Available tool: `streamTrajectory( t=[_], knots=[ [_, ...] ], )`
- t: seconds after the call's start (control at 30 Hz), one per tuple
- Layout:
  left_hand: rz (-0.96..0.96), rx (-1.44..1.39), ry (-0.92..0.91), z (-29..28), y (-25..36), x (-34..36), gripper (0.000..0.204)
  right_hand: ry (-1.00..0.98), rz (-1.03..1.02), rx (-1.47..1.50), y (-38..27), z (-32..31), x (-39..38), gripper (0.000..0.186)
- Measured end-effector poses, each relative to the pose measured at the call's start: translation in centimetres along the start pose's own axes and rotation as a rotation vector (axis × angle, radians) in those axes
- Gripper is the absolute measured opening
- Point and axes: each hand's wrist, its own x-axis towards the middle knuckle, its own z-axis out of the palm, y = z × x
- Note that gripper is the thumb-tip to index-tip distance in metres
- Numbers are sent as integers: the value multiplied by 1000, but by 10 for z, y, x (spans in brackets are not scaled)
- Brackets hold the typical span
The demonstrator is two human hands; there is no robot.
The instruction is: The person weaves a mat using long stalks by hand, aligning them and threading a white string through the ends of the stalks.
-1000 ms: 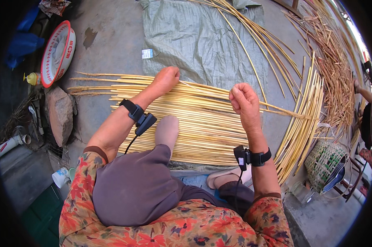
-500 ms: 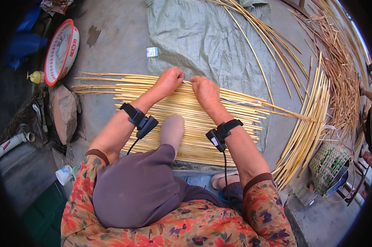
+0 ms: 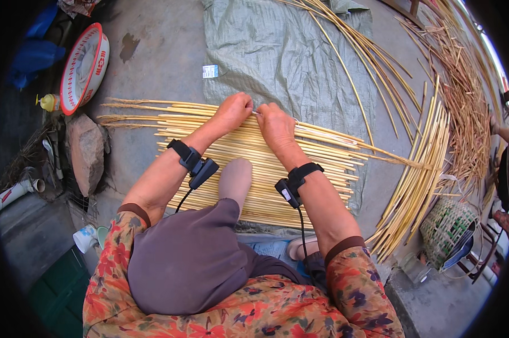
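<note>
A mat of pale yellow stalks (image 3: 258, 149) lies side by side across the floor in front of me, with my stockinged foot (image 3: 236, 179) resting on it. At its far edge, my left hand (image 3: 233, 111) is closed in a pinch over the outermost stalks. Close to its right, my right hand (image 3: 276, 127) also pinches, fingers bent inward. A short stretch of white string (image 3: 255, 112) shows between the two sets of fingertips. More of the string is partly hidden behind the right hand. Both wrists wear black straps with small devices.
A grey-green woven sheet (image 3: 288, 53) spreads beyond the mat. To the right lie a bundle of loose stalks (image 3: 415, 180), a brown heap of husks (image 3: 463, 112) and a woven basket (image 3: 449, 228). On the left are a red-rimmed basin (image 3: 99, 70) and a rock (image 3: 85, 155).
My right hand has shifted slightly left, closer to the left hand, shortening the visible string between them. My left hand and the mat stay nearly in place.
</note>
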Motion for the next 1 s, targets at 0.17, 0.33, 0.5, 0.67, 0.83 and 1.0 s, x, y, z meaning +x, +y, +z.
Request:
streamTrajectory(
  t=[0.17,0.33,0.5,0.67,0.83,1.0],
  knots=[
    [37,23,3,0,-7,0,6,45,-32,2,3,5,1,6],
    [40,21,-43,-2,-7,-1,8,61,-77,-16,8,6,-1,4],
    [13,-54,-100,-6,-5,0,11,49,-74,-44,8,7,0,4],
    [12,-17,-134,-11,-2,2,11,49,-37,-9,7,7,-1,6],
    [96,86,-103,-6,-8,1,10,45,-30,23,6,6,-1,8],
    [65,21,-170,-12,-2,3,10,36,-27,7,8,5,-1,8]
  ],
)
